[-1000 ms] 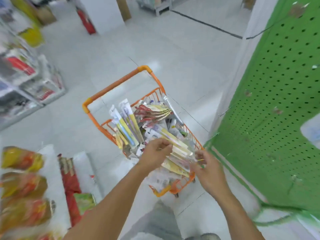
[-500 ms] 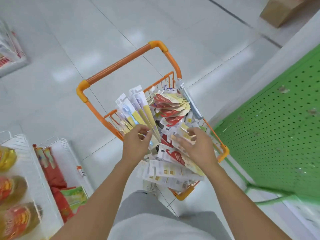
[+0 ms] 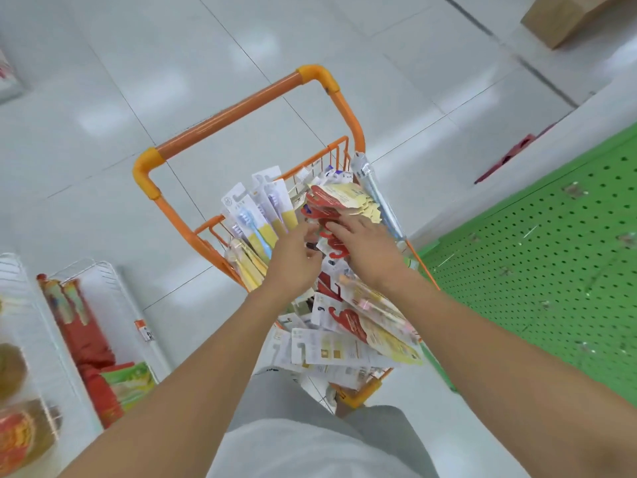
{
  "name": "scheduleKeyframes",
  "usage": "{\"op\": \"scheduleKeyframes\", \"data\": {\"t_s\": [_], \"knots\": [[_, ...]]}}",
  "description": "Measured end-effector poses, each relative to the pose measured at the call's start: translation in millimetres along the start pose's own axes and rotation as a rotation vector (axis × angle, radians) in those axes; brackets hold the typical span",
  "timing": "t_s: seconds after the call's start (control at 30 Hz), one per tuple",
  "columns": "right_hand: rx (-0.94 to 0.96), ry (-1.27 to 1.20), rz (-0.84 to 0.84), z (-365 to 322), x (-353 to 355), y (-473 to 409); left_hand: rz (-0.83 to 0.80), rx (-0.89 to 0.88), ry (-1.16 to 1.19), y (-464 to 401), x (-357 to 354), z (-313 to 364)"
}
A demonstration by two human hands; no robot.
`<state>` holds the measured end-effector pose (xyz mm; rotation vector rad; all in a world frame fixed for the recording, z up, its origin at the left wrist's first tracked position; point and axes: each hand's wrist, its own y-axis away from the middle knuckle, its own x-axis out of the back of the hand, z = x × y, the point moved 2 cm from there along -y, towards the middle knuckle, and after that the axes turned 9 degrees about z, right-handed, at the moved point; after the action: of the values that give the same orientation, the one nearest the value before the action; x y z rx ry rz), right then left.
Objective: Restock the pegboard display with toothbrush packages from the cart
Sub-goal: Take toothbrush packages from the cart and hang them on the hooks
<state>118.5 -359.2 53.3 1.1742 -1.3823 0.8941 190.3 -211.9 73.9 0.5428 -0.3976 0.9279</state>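
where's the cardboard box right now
In the head view the cardboard box sits on the floor at the top right corner, beyond the orange cart and past the far end of the green pegboard.

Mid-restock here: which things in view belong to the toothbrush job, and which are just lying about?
Job: orange cart; toothbrush packages in it; red-and-yellow packs; green pegboard; left hand and right hand, both in the packs.

Lying about: cardboard box; white wire rack; red bags.
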Motion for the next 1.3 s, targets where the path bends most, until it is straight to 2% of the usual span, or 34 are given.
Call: {"op": "scheduleKeyframes", "data": {"t_s": [0.07,0.4,0.47,0.6,0.73,0.93,1.07,1.13,1.3], "knots": [[0.013,0.03,-0.024,-4,-5,-8,0.003,0.003,0.019,2,0,-2],[0.152,0.048,0.104,7,-4,3,0.061,0.04,0.065,-3,6,1],[0.154,0.027,0.103,9,-4,7,0.02,-0.057,-0.048,-6,5,6],[0.123,-0.014,0.137,14,-6,13,-0.126,-0.286,-0.522,-21,-9,8],[0.083,-0.082,0.169,16,-13,15,-0.081,-0.302,-0.611,-34,-17,9],[0.025,-0.23,0.287,20,-7,24,0.033,-0.483,-0.484,-28,-10,9],[0.024,-0.429,0.347,22,22,39,0.182,-0.606,-0.22,-16,12,25],[-0.05,-0.558,0.345,24,42,49,0.178,-0.551,-0.01,-9,26,40],[-0.24,-0.944,0.237,26,103,64,-0.027,-0.331,0.414,-3,54,105]]}}
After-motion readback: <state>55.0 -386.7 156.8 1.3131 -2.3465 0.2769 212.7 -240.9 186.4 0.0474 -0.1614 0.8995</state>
